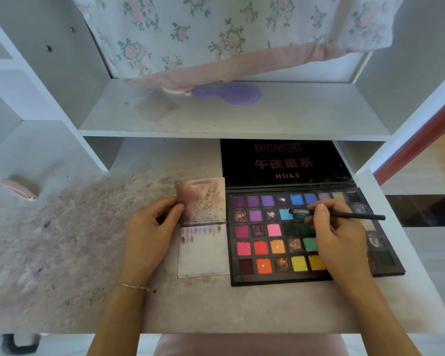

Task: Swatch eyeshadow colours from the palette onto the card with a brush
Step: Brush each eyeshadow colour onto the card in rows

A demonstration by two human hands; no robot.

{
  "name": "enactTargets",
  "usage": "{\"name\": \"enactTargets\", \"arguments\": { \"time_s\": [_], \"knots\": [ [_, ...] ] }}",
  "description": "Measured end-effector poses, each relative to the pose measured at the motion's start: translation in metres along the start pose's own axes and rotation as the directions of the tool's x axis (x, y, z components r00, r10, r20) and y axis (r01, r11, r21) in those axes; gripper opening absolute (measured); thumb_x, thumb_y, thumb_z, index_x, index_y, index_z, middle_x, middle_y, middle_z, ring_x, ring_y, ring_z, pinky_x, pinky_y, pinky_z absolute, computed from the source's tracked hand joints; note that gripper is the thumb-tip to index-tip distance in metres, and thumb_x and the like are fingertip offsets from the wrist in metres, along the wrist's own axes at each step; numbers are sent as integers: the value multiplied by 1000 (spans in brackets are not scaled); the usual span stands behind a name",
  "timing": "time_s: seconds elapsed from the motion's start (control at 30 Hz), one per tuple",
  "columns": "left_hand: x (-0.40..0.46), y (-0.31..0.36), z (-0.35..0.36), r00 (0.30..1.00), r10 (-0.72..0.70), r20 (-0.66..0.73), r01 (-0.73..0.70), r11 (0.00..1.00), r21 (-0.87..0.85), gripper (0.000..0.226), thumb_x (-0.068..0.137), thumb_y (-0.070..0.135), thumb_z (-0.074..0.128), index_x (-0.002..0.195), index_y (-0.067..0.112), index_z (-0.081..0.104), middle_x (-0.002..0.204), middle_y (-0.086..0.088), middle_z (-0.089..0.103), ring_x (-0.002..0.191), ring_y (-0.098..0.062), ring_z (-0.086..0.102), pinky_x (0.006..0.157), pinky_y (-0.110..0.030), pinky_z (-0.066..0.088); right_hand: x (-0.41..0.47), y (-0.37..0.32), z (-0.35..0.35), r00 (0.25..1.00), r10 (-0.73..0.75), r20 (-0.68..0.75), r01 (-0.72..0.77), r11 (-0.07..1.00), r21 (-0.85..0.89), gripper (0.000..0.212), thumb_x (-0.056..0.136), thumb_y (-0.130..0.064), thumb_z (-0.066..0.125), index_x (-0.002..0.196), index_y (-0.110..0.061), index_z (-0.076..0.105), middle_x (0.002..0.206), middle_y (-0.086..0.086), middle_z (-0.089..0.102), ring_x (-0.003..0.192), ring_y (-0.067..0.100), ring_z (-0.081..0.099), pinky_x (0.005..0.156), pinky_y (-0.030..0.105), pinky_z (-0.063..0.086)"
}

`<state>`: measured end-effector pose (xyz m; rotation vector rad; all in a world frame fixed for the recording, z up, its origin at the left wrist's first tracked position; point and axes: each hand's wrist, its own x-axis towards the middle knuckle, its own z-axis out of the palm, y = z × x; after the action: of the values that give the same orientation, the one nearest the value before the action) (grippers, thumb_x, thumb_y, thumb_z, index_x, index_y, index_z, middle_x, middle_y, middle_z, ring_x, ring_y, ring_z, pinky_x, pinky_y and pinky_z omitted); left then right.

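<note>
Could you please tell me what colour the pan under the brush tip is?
Turquoise blue pan, seen in the head view.

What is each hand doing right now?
Left hand: pinches the card's left edge.
Right hand: grips the brush, bristles at the palette's turquoise pan.
</note>
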<state>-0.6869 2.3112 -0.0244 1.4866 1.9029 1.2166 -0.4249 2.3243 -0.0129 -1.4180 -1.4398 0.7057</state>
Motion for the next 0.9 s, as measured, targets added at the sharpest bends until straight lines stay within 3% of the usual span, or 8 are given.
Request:
{"name": "enactTargets", "arguments": {
  "time_s": [0.2, 0.43, 0.5, 0.6, 0.67, 0.77, 0.9],
  "knots": [
    [0, -1, 0, 1000, 5, -7, -5, 1000, 10, 18, 85, 14, 60, 101, 15, 69, 86, 11, 66, 77, 6, 58, 70, -8, 43, 0, 2, 3, 996, -26, 84, 34, 995, -97, 21, 91, -15, 44, 79, -32, 49, 71, -8, 61, 76, -5, 59, 61, 7, 46],
    [-1, 0, 0, 1000, 9, -7, -9, 1000, 16, 19, 85, 14, 60, 103, 14, 69, 86, 13, 64, 78, 6, 57, 69, -7, 43, 1, -1, 3, 998, 19, 68, -12, 995, -101, 22, 93, -11, 43, 77, -26, 47, 69, -12, 57, 75, -20, 54, 50, 3, 43],
    [-1, 0, 0, 1000, 11, -5, -11, 1000, 12, 19, 85, 14, 60, 103, 14, 69, 87, 13, 64, 79, 6, 58, 71, -10, 43, 2, -3, 3, 998, 11, 65, -5, 996, -88, 19, 93, -12, 43, 79, -24, 48, 69, -10, 58, 75, -14, 57, 49, 7, 45],
    [-1, 0, 0, 1000, 15, -2, -15, 1000, -3, 17, 85, 13, 60, 99, 18, 69, 85, 14, 65, 78, 5, 59, 69, -5, 44, 2, -4, 5, 995, 17, 95, -4, 991, -136, 24, 94, -15, 43, 76, -31, 46, 68, -3, 60, 67, 6, 60, 54, 22, 51],
    [-1, 1, 0, 1000, 12, -1, -12, 1000, -12, 16, 85, 11, 60, 97, 19, 69, 81, 18, 64, 77, 5, 60, 68, -1, 42, 2, -3, 4, 996, 25, 83, -13, 990, -141, 21, 94, -14, 42, 77, -27, 48, 66, -3, 59, 67, 5, 60, 53, 18, 50],
    [-1, 1, 0, 1000, 5, 5, -5, 1000, -20, 16, 85, 12, 60, 96, 20, 69, 81, 21, 63, 78, 4, 60, 68, -1, 42, 4, -4, 2, 998, 12, 65, -4, 992, -128, 20, 93, -12, 43, 78, -24, 48, 67, -8, 57, 72, -11, 57, 50, 9, 46],
    [0, 0, 0, 1000, 4, 10, -3, 1000, -22, 17, 85, 12, 60, 98, 20, 69, 82, 20, 63, 78, 6, 59, 68, 0, 42, 3, -5, 4, 993, 21, 112, -3, 987, -159, 26, 94, -14, 42, 75, -32, 44, 67, -3, 59, 63, 9, 59, 53, 27, 51]
  ]
}}
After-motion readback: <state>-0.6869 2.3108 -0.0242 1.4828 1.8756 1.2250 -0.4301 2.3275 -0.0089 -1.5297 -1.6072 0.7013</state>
